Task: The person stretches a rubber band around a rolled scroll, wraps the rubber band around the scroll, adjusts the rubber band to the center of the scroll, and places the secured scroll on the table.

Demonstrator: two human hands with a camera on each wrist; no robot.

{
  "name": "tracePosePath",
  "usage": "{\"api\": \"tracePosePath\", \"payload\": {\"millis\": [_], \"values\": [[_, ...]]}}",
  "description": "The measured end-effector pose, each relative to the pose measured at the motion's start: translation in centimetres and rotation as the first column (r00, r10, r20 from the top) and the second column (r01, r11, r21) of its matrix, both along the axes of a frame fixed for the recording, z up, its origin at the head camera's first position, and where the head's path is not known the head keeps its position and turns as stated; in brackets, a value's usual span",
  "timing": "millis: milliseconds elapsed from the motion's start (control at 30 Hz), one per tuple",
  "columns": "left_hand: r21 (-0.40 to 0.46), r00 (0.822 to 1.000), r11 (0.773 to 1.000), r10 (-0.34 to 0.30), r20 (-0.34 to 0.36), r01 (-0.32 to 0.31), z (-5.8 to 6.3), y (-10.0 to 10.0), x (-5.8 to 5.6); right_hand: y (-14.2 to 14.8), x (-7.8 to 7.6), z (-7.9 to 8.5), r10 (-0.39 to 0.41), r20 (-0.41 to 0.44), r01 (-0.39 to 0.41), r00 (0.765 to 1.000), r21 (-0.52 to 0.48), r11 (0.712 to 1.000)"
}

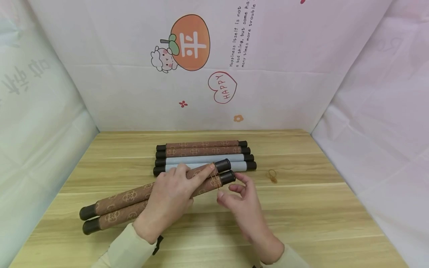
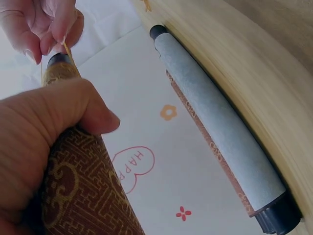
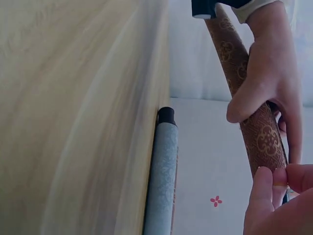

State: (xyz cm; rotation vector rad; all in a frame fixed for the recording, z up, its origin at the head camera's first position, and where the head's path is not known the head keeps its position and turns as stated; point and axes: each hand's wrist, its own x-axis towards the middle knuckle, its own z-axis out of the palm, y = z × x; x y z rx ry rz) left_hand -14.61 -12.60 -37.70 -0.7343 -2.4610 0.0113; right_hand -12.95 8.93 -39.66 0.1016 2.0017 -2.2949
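Two brown scrolls [image 1: 129,196] with gold patterns and black end knobs lie side by side, slanting up to the right in the head view. My left hand [image 1: 172,195] grips the pair near the right end, its index finger stretched along the upper scroll. A thin yellowish rubber band [image 1: 216,180] runs over both scrolls near their right knobs. My right hand [image 1: 244,204] is at that end, with thumb and fingers around the knobs. In the left wrist view, the right fingers [image 2: 58,29] pinch the band, which is stretched past the knob.
Behind the held pair, two brown scrolls [image 1: 203,150] and two light blue scrolls [image 1: 206,159] lie in a row on the wooden table [image 1: 301,219]. Loose rubber bands [image 1: 272,176] lie to their right. White printed cloth [image 1: 268,100] stands at the back and sides.
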Motion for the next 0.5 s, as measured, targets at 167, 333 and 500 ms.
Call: {"api": "tracePosePath", "payload": {"millis": [167, 333, 500], "values": [[-0.013, 0.998, 0.999, 0.037, -0.044, -0.038, -0.08, 0.30, 0.18, -0.15, 0.28, -0.49, -0.031, -0.145, 0.050, 0.989, 0.131, 0.990], [-0.019, 0.994, 0.999, 0.023, -0.109, -0.026, -0.40, 0.67, 0.38, -0.33, 0.20, -0.34, 0.023, -0.402, 0.106, 0.915, 0.294, 0.950], [-0.017, 0.986, 1.000, 0.010, -0.166, -0.013, -0.66, 1.05, 0.75, -0.65, -0.29, 0.39, 0.073, -0.605, 0.209, 0.793, 0.382, 0.900]]}}
